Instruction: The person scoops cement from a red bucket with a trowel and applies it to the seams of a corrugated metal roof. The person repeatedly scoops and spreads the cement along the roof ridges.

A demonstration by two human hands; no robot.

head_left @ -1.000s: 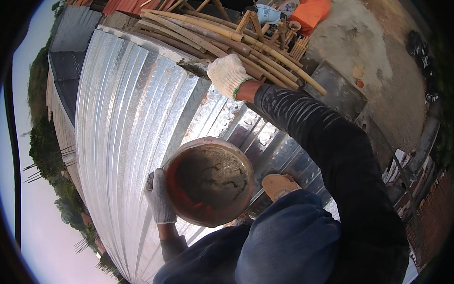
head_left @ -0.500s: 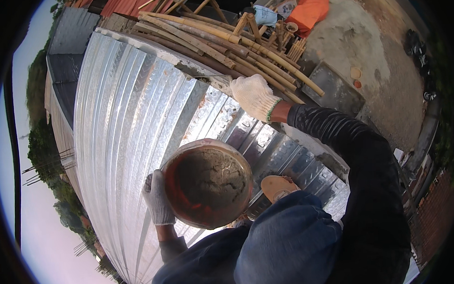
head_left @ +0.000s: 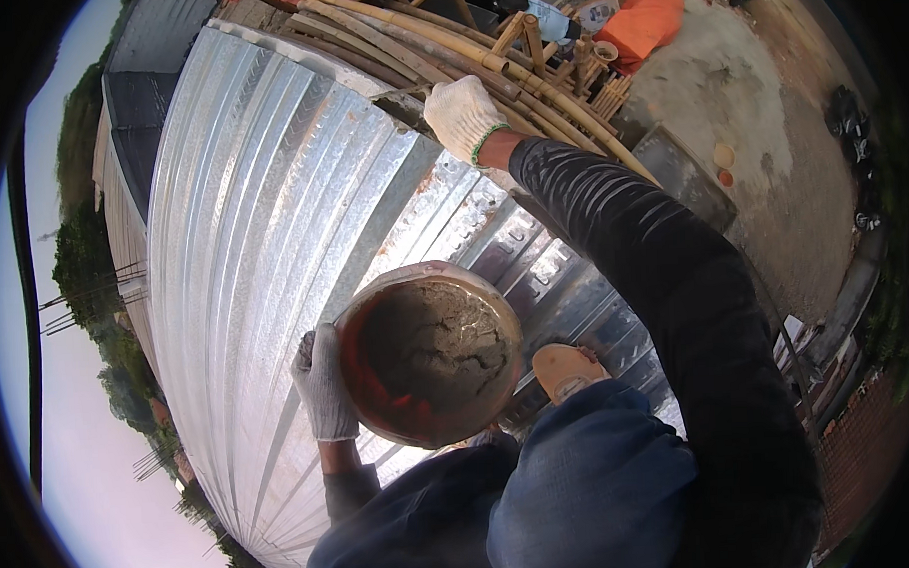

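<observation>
My left hand (head_left: 323, 384) in a grey glove grips the side of a round bucket (head_left: 352, 363) holding wet grey mortar (head_left: 446, 334), with a reddish inside wall showing. My right hand (head_left: 464, 121) in a cream knitted glove is closed on a trowel (head_left: 398, 113), whose handle is mostly hidden; its dark blade lies at the edging strip (head_left: 332, 63) along the corrugated metal sheets (head_left: 233, 252). Beneath me are my jeans (head_left: 581, 480) and a tan shoe (head_left: 562, 365).
Bamboo poles (head_left: 487, 58) lie just beyond the sheet edge. Below at right are an orange tarp (head_left: 641, 27), grey ground (head_left: 728, 94), a grey slab (head_left: 672, 201) and black bags (head_left: 844, 120). Rebar (head_left: 85, 307), roofs (head_left: 144, 125) and trees stand at left.
My right arm drew back toward me, then moved forward again to the edge. The bucket, still in my left hand, sits slightly further right and higher in view; the view has shifted a little.
</observation>
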